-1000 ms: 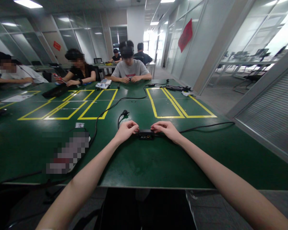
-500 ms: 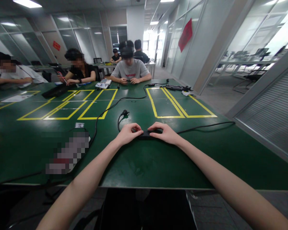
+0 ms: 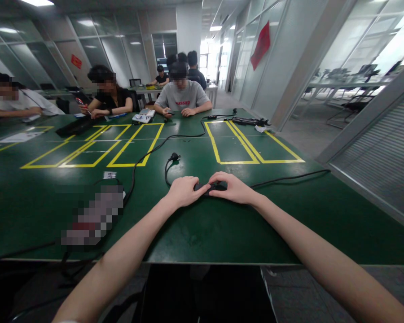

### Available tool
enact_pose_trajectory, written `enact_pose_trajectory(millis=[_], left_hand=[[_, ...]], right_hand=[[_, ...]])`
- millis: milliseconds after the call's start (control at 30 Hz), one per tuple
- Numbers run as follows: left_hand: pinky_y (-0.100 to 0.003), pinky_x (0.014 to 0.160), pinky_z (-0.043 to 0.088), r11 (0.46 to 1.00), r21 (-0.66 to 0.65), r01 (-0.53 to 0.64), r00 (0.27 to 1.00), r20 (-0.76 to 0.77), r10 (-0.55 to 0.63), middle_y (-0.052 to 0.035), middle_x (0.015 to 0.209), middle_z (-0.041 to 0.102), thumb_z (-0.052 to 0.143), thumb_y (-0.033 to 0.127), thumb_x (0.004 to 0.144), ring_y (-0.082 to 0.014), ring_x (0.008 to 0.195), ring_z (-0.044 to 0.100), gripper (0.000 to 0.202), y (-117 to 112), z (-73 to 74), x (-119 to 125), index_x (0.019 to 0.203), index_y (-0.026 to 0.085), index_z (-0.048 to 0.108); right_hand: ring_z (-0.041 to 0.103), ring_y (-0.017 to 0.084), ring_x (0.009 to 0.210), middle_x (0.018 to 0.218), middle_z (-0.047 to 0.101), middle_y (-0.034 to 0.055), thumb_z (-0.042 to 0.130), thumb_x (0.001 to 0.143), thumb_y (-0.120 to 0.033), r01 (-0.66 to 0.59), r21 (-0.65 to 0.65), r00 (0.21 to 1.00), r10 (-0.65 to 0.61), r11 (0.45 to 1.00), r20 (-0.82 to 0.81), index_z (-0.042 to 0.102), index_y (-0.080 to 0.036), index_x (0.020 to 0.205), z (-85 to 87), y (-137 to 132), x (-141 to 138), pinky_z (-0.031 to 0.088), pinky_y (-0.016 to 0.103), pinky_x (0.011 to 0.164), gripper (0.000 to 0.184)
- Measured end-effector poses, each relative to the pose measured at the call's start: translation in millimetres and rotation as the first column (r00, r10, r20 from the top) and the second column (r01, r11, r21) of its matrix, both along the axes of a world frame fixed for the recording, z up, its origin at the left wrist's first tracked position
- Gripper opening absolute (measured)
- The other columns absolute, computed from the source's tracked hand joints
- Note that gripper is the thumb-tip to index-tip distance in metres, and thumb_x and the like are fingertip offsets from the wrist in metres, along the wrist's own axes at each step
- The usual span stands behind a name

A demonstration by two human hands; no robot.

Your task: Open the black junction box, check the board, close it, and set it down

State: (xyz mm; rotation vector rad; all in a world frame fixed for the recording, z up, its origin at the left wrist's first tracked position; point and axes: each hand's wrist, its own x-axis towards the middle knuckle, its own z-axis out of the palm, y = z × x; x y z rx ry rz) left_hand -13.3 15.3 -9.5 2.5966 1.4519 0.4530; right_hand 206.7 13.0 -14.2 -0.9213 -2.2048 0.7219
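Note:
A black power adapter (image 3: 220, 185) lies low over the green table, largely covered by my fingers. My left hand (image 3: 184, 191) is closed around its left part, the thumb stretched across towards the right hand. From the other side my right hand (image 3: 234, 188) grips it between thumb and bent fingers. The fingertips of both hands nearly meet on top. Beyond my left hand, a black plug (image 3: 174, 157) rests on the table with its short cord curving back to my hand. Another black cord (image 3: 289, 177) runs off to the right.
A blurred-out power strip-like object (image 3: 96, 215) lies on the left, a long cable (image 3: 134, 177) beside it. Yellow tape outlines (image 3: 239, 162) mark the green table (image 3: 202, 237). A black tripod-like item (image 3: 251, 121) lies far right. Co-workers sit across, one in a grey shirt (image 3: 183, 96).
My left hand has slid right along the adapter, its thumb now near the right thumb. The right hand stays in place. The co-worker opposite has moved their hands apart.

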Motion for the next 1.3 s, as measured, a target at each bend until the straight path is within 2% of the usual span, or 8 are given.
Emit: enact_pose_trajectory(millis=[167, 367, 500, 733, 900, 1067, 1200, 1300], left_hand=[[-0.028, 0.061, 0.036, 0.998, -0.045, 0.039, 0.999, -0.029, -0.04, -0.006, 0.074, 0.068, 0.053, 0.066, 0.094, -0.0232, 0.071, 0.063, 0.053, -1.2, 4.5, -5.9, 0.067, 0.021, 0.059], [-0.027, 0.064, 0.037, 0.988, 0.048, 0.145, 0.986, 0.072, -0.148, -0.0033, 0.075, 0.065, 0.063, 0.064, 0.09, -0.0209, 0.076, 0.061, 0.047, -1.6, 3.3, -7.6, 0.073, 0.021, 0.061], [-0.028, 0.065, 0.037, 0.98, 0.092, 0.177, 0.983, 0.026, -0.18, -0.004, 0.077, 0.064, 0.06, 0.066, 0.092, -0.0207, 0.077, 0.059, 0.049, -0.9, 2.7, -8.2, 0.075, 0.02, 0.061], [-0.03, 0.074, 0.043, 0.975, 0.166, 0.15, 0.986, 0.044, -0.159, -0.0055, 0.083, 0.068, 0.058, 0.067, 0.093, -0.0225, 0.084, 0.062, 0.049, -2.8, 4.9, -7.5, 0.083, 0.02, 0.066], [-0.038, 0.09, 0.046, 0.929, 0.28, 0.242, 0.968, -0.008, -0.25, -0.0106, 0.115, 0.07, 0.074, 0.055, 0.086, -0.0278, 0.105, 0.063, 0.057, -5.1, 4.1, -4.3, 0.127, 0.019, 0.061], [-0.04, 0.092, 0.045, 0.913, 0.282, 0.296, 0.955, -0.123, -0.272, -0.0121, 0.118, 0.069, 0.065, 0.021, 0.09, -0.0281, 0.109, 0.061, 0.041, -5.0, 0.5, 0.5, 0.131, 0.017, 0.058], [-0.043, 0.093, 0.044, 0.914, 0.259, 0.314, 0.948, -0.14, -0.286, -0.0133, 0.115, 0.072, 0.062, 0.022, 0.09, -0.0292, 0.107, 0.062, 0.041, -6.4, -0.5, 2.3, 0.13, 0.015, 0.061], [-0.042, 0.092, 0.044, 0.916, 0.229, 0.329, 0.941, -0.158, -0.298, -0.0124, 0.107, 0.074, 0.061, 0.026, 0.091, -0.0288, 0.103, 0.063, 0.032, -7.0, -0.1, 1.7, 0.122, 0.016, 0.066]], right_hand=[[0.065, 0.022, 0.096, 0.1, 0.07, 0.0075, 0.076, 0.083, -0.039, -0.033, 0.029, 0.999, 0.033, 0.999, 0.0, 0.07, -0.019, 0.096, 4.6, -4.2, -0.3, 0.052, 0.036, 0.087, 0.025], [0.065, 0.019, 0.081, 0.094, 0.074, 0.0063, 0.06, 0.092, -0.032, -0.014, -0.015, 0.992, 0.016, 1.0, 0.127, 0.071, -0.019, 0.106, 3.7, -5.2, -0.2, 0.05, 0.031, 0.073, 0.023], [0.063, 0.019, 0.074, 0.084, 0.072, 0.0061, 0.056, 0.097, -0.038, 0.023, 0.073, 0.975, -0.039, 0.997, 0.219, 0.073, -0.019, 0.095, 1.4, -4.3, -3.1, 0.046, 0.03, 0.069, 0.026], [0.065, 0.021, 0.081, 0.088, 0.072, 0.0078, 0.052, 0.1, -0.041, 0.065, 0.186, 0.977, -0.1, 0.98, 0.186, 0.075, -0.021, 0.094, 2.7, -6.0, -4.5, 0.048, 0.032, 0.076, 0.032], [0.064, 0.02, 0.074, 0.077, 0.07, 0.0036, 0.048, 0.1, -0.047, 0.181, -0.033, 0.983, -0.18, 0.983, 0.023, 0.068, -0.021, 0.096, 2.8, -5.1, -6.9, 0.047, 0.031, 0.07, 0.033], [0.055, 0.014, 0.051, 0.058, 0.057, -0.0076, 0.057, 0.091, -0.059, 0.139, -0.371, 0.956, -0.222, 0.918, -0.192, 0.051, -0.024, 0.101, -4.1, -1.7, -7.8, 0.04, 0.024, 0.049, 0.037], [0.053, 0.012, 0.045, 0.054, 0.053, -0.0084, 0.053, 0.092, -0.063, 0.112, -0.431, 0.969, -0.195, 0.895, -0.152, 0.047, -0.024, 0.092, -7.9, -0.1, -7.5, 0.037, 0.022, 0.045, 0.039], [0.054, 0.014, 0.047, 0.054, 0.053, -0.0072, 0.041, 0.1, -0.057, 0.152, -0.338, 0.984, -0.175, 0.929, -0.041, 0.048, -0.025, 0.089, -6.8, -2.3, -8.2, 0.039, 0.024, 0.05, 0.034]])
